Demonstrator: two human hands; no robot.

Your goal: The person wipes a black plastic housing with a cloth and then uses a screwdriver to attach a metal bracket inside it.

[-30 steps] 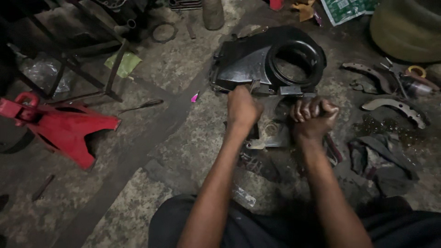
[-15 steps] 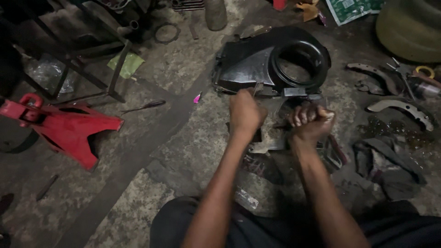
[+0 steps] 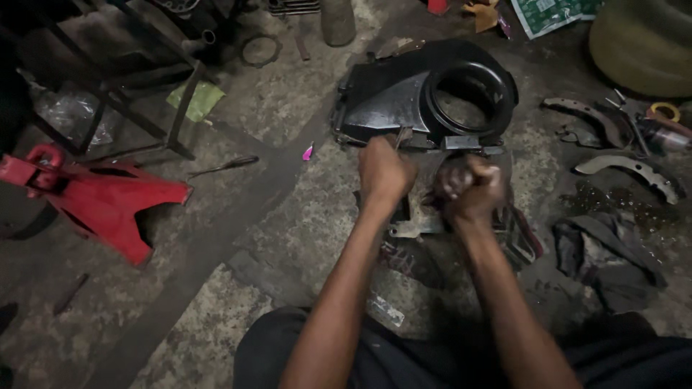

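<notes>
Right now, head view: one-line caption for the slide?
Both hands, left hand and right hand, fisted at the near edge of a black ringed cover on a gritty floor.

Stained concrete floor (image 3: 238,288), dim light; dark metal frame (image 3: 137,108) upper left.

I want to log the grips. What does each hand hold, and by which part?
Both hands are clenched just below the black cover. The left hand and right hand hide whatever they grip, so it cannot be told.
</notes>
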